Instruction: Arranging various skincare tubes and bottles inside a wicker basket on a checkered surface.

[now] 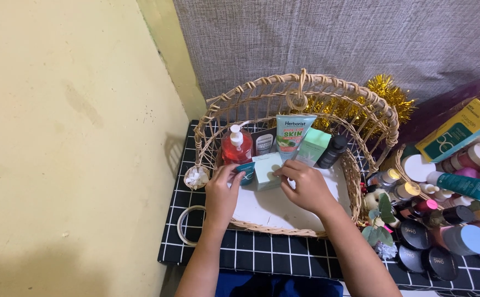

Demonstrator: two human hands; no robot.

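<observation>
A wicker basket (306,88) with a tall arched back stands on a black grid-patterned cloth. Inside it lean a red pump bottle (236,147), a pale blue tube (293,135), a light green box (312,146) and a dark bottle (332,151). My left hand (221,192) pinches a small teal packet (246,170) at the basket's left. My right hand (306,184) holds the side of a small pale green box (266,169) standing on the basket's white floor. Both hands are close together.
A second basket (460,181) at the right is packed with several cosmetic bottles, tubes and round black compacts. Gold tinsel (385,93) lies behind. A tape roll (184,224) and a small cup of white bits (196,177) sit at the left. A yellow wall is at the left.
</observation>
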